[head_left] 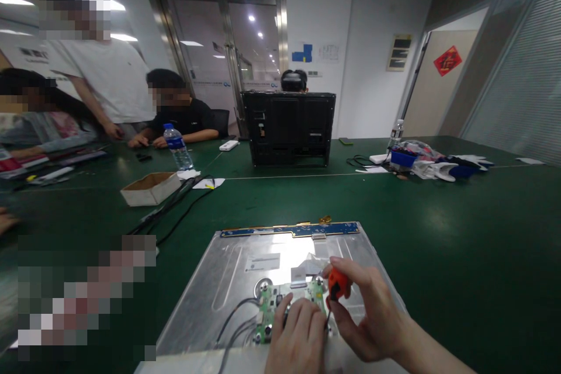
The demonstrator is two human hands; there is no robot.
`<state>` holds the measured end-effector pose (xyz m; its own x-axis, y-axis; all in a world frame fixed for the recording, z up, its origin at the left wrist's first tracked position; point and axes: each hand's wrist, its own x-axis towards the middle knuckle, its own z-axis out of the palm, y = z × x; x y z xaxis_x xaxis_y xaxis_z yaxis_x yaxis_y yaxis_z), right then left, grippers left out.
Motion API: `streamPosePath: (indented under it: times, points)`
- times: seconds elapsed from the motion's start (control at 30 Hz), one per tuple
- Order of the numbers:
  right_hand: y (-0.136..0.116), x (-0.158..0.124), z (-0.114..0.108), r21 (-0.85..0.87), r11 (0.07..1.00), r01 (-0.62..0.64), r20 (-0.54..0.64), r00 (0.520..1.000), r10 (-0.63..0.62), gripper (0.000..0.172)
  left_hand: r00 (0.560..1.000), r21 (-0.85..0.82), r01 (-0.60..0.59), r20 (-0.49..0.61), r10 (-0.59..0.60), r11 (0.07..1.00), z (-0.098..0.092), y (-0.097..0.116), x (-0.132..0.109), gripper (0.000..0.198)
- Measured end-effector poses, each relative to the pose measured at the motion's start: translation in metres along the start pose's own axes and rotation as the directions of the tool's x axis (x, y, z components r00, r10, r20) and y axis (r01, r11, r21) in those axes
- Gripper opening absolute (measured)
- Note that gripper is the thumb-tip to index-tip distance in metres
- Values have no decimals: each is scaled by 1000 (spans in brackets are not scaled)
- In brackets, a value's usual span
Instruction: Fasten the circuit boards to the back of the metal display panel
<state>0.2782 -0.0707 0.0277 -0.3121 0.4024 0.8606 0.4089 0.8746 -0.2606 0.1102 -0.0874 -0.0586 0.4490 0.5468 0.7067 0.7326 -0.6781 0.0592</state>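
Note:
A silver metal panel (228, 280) lies flat on the green table, with a blue strip board (289, 229) along its far edge. A small green circuit board (269, 307) with grey wires sits near its front. My right hand (372, 315) is closed round an orange-handled screwdriver (337, 284) held upright over the green board. My left hand (295, 336) rests on the green board, fingers curled down against it, right beside the screwdriver tip.
A black monitor back (287, 127) stands mid-table. A cardboard box (151, 188), water bottle (178, 147) and black cables (175, 210) lie to the left. Gloves and bags (433, 165) sit far right. Several people sit or stand at the far left.

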Motion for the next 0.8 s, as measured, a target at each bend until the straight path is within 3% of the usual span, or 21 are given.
streamPosePath:
  times: [0.43, 0.63, 0.8]
  points:
    - [3, -4, 5, -73, 997, 7, -60, 998, -11, 56, 997, -35, 27, -65, -29, 999, 7, 2, 1, 38]
    - [2, -3, 3, -34, 999, 12, -30, 999, -13, 48, 999, 17, -18, -35, 18, 1000, 6, -2, -2, 26]
    - [1, 0, 2, 13, 1000, 20, -29, 999, -19, 54, 999, 66, -37, -17, 38, 997, 3, -3, -2, 22]
